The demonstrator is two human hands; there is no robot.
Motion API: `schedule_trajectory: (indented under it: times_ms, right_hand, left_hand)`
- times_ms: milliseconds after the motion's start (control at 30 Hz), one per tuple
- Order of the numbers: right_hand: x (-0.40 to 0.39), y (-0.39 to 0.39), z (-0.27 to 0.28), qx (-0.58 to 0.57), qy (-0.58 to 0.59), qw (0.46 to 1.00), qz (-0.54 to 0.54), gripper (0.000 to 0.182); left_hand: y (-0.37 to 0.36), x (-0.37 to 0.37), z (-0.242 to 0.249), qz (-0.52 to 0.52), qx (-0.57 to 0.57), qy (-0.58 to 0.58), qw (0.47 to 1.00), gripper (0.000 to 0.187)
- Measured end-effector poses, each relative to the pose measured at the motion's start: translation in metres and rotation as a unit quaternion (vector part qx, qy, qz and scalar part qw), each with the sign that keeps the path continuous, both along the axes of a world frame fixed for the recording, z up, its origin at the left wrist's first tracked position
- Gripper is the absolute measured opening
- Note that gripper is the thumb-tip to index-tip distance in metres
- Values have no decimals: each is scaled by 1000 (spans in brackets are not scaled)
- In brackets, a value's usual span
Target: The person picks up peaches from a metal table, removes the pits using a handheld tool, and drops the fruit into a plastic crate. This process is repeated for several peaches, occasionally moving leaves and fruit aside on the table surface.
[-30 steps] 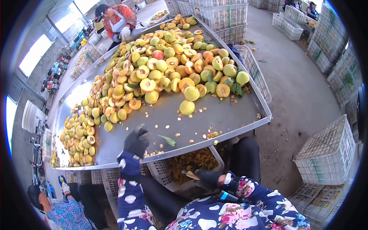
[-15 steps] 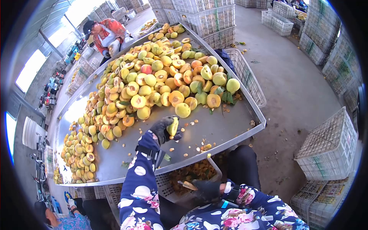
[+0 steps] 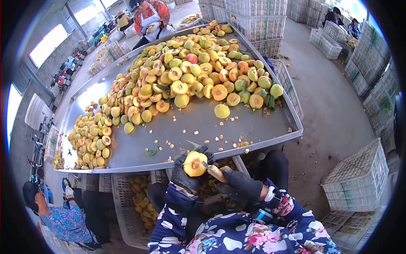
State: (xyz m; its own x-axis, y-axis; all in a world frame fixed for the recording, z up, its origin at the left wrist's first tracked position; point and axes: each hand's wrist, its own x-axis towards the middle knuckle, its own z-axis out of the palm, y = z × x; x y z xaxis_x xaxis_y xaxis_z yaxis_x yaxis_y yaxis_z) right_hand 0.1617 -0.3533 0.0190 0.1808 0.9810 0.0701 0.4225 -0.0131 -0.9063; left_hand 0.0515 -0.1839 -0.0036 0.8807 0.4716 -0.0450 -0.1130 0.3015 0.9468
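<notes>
My left hand [image 3: 186, 172], in a dark glove, holds a halved yellow peach [image 3: 195, 164] with its cut face up, just past the table's near edge. My right hand [image 3: 240, 183], also gloved, is closed on a small tool with a wooden handle [image 3: 217, 173]. The tool's metal tip touches the middle of the cut face. Beyond my hands, a large heap of whole and halved peaches [image 3: 186, 76] covers the back and left of the metal table [image 3: 177, 139]. A single yellow peach [image 3: 221, 111] lies in front of the heap.
Below the table's near edge stands a crate [image 3: 122, 203] of peach pieces. A co-worker [image 3: 63, 216] sits at the lower left; another [image 3: 148, 21] stands across the table. Stacked crates [image 3: 357, 173] are at the right. Loose pits and leaves dot the tabletop.
My left hand has drawn back from over the table with the peach half. My right hand has risen, bringing the tool to the fruit. The view has shifted.
</notes>
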Motion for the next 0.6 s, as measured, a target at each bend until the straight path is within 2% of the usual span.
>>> schedule_trajectory:
  times_ms: [33,67,200,233,267,300,333,400,467,533,600]
  right_hand:
    - [-3,1,1,-12,-11,1000,-6,32]
    - [-7,3,2,-23,-22,999,-12,32]
    - [-16,4,12,-78,-69,994,-32,34]
    - [-17,4,10,-73,-80,994,-33,35]
    - [-18,3,7,-68,-91,993,-36,36]
    - [-18,3,4,-63,-101,992,-38,37]
    - [-19,4,1,-78,-104,991,-39,36]
    - [-20,5,-2,-108,-110,987,-41,36]
    - [-23,5,1,-113,-133,984,-38,35]
    - [-23,4,-2,-111,-147,983,-26,34]
    - [-23,4,-19,-104,-148,983,-8,34]
  left_hand:
    - [-7,-5,5,6,-148,-77,986,38]
    - [-12,-9,7,10,-290,-152,945,35]
    - [-21,-10,12,-33,-47,-76,995,31]
    - [-20,-12,1,-23,165,55,985,40]
    - [-21,-12,0,-41,0,-50,998,40]
    - [-23,-11,2,-58,-164,-153,973,40]
    - [-25,-11,3,-73,-322,-251,910,40]
    - [-13,-11,-48,-63,-284,-192,937,40]
    - [-8,-14,-67,-46,-290,-136,946,39]
    - [-6,-16,-66,-22,-338,-85,937,38]
    - [-11,-14,-60,-2,-187,-33,982,31]
